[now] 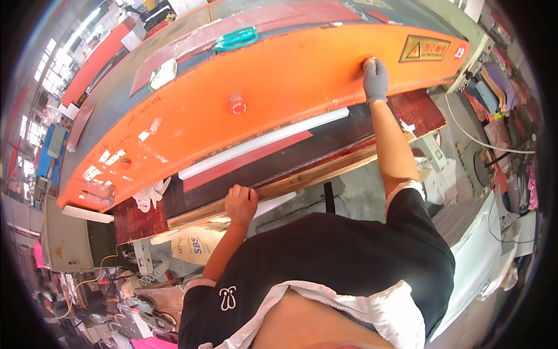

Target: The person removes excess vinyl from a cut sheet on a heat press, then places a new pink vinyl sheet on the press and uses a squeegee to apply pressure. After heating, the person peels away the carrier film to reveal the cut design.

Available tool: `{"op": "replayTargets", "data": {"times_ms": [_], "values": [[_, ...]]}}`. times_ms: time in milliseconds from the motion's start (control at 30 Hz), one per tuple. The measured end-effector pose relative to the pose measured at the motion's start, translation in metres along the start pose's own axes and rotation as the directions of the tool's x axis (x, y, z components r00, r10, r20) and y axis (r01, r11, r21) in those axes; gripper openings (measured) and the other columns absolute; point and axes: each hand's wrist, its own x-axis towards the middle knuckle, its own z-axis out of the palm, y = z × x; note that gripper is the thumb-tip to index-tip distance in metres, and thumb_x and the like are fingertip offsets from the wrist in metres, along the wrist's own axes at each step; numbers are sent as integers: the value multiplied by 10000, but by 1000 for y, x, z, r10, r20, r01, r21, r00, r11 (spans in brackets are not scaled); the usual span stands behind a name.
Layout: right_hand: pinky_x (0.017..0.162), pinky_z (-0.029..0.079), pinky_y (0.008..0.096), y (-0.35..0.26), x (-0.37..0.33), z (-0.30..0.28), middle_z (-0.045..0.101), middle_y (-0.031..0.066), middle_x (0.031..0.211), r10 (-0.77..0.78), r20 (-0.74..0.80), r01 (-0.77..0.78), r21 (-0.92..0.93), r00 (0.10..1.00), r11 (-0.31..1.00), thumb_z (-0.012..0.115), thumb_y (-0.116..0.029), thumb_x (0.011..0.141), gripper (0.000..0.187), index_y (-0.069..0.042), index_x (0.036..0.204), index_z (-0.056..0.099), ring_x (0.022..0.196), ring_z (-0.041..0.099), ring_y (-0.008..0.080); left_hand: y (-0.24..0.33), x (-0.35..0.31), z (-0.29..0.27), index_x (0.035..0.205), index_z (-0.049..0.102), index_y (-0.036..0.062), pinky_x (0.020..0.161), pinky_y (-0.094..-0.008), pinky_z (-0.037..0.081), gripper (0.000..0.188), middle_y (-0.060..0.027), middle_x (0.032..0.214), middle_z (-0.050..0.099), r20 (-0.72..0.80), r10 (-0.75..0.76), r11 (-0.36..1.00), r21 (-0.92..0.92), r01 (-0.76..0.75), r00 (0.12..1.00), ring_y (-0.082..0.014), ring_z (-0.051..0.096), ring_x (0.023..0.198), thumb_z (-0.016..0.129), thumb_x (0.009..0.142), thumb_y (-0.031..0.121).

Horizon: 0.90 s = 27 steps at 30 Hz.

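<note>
My right hand (375, 81), in a grey glove, reaches up to the right part of the orange machine front (296, 64). Its fingers are closed against the panel, and what lies under them is hidden. Bare, my left hand (240, 205) rests with curled fingers at the near edge of the dark work table (261, 166), nothing visible in it. Beyond that hand, a red sheet (247, 161) and a long white strip (264, 142) lie on the table, partly under the orange beam.
A red round button (237, 104) juts from the panel's middle, and a small knob (125, 163) sits at its left. Teal-handled scissors (236, 39) lie on top of the machine. White cut pieces (152, 196) lie at the table's left end. A wooden edge (317, 175) runs along the front.
</note>
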Motion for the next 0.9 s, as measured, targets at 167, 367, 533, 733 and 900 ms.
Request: {"op": "replayTargets", "data": {"times_ms": [167,367,533,733,900], "values": [[572,382,330,17,-28,0,478,60,624,-28,172,35,-36,985,999,462,-270,934,310,-1,798,534,619,432,137,-32,44,28,641,506,99,566,-403,434,139,-79,711,479,-65,52,997,57,-48,997,-278,510,677,594,726,166],[611,455,418,26,-159,14,581,116,689,-264,782,642,-215,565,736,624,-292,759,211,-87,714,604,662,557,317,-38,52,26,661,533,93,581,-408,450,106,-86,721,492,-87,46,997,67,-40,995,-285,530,708,598,723,150],[638,452,437,35,-179,19,580,119,717,-158,765,564,-302,625,769,614,-289,760,193,-102,713,618,699,557,325,-40,49,23,650,534,97,619,-401,443,174,-71,737,493,-16,-22,1000,-4,22,1000,-277,527,724,622,739,219],[662,453,453,34,-170,16,588,150,731,-120,792,580,-326,599,746,567,-326,796,270,-79,700,614,716,563,341,-33,51,21,662,574,56,725,-428,448,225,-119,789,530,96,-201,974,-91,210,975,-322,529,819,621,764,250],[663,462,450,33,-181,6,591,140,703,-91,783,584,-375,615,720,548,-325,805,296,-69,667,603,700,576,333,-21,41,13,681,609,44,753,-424,446,254,-135,796,538,172,-235,962,-96,254,957,-323,529,842,616,777,279]]}}
